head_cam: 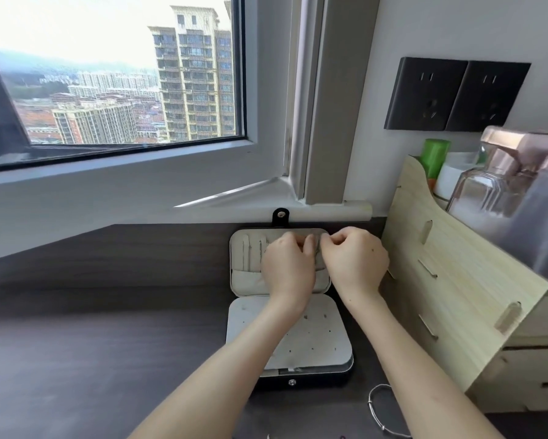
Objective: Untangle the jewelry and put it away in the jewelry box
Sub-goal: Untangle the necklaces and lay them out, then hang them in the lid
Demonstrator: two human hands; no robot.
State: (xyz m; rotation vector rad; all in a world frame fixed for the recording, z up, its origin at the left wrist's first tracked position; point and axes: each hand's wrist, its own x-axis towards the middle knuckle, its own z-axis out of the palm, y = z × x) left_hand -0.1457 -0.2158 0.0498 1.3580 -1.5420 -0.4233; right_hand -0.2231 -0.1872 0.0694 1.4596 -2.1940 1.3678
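At the far edge of the desk (108,327), against the wall under the window, the box (304,380) lies open, its lid (238,248) folded back toward the wall.

Head view: both hands are over the lid's far right part. The left hand (287,267) and right hand (355,264) have curled fingers, thumb against forefinger, and their tips almost meet. Between them they pinch what looks like a thin grey chain (317,250); it is too fine to say how it is knotted. The chain sits right at both sets of fingertips, neither hand nearer. Its short visible run hangs from the pinch toward the lid's pocket, so its long axis points back to the person.

The lid's free slots lie left of the fingers, so hanging it probably means a small shift left. A bangle (381,416) lies on the desk by the near right corner, under the right forearm, well apart from the fingers.
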